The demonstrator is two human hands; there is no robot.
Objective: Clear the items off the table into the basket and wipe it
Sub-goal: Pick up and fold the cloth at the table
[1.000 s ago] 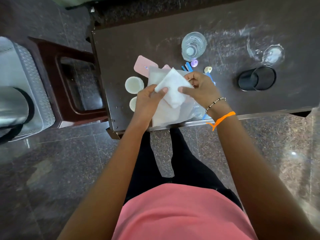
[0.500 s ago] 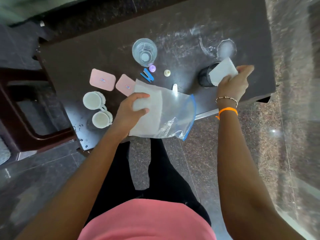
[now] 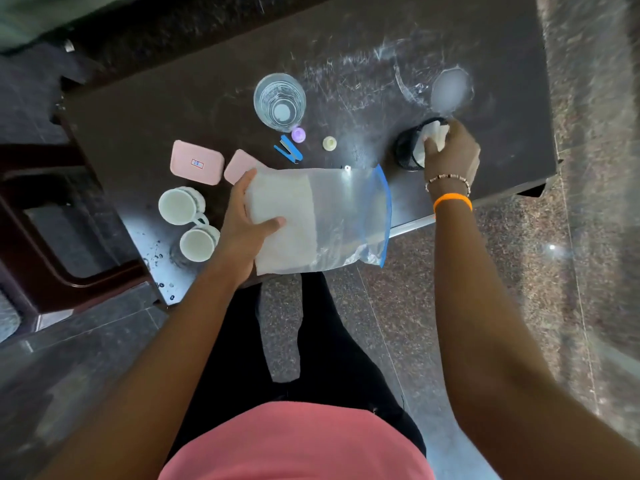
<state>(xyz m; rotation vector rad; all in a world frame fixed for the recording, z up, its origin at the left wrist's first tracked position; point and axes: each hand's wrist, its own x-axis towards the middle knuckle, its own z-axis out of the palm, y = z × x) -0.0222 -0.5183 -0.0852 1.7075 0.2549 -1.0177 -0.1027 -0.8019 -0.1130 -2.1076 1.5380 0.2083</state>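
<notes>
My left hand grips a clear zip bag with white wipes inside, held over the near edge of the dark table. My right hand holds a white wipe pushed into the mouth of a small black mesh basket at the table's right. On the table lie a clear glass, two pink cases, two white cups, a blue clip, a purple cap and a pale cap.
A white powdery smear and a round dusty mark cover the table's far right. A dark wooden chair stands left of the table. Polished stone floor lies to the right and below.
My right hand drew one wipe out of the bag, carried it right and lowered it into the black basket. My left hand kept hold of the bag. The view shifted right.
</notes>
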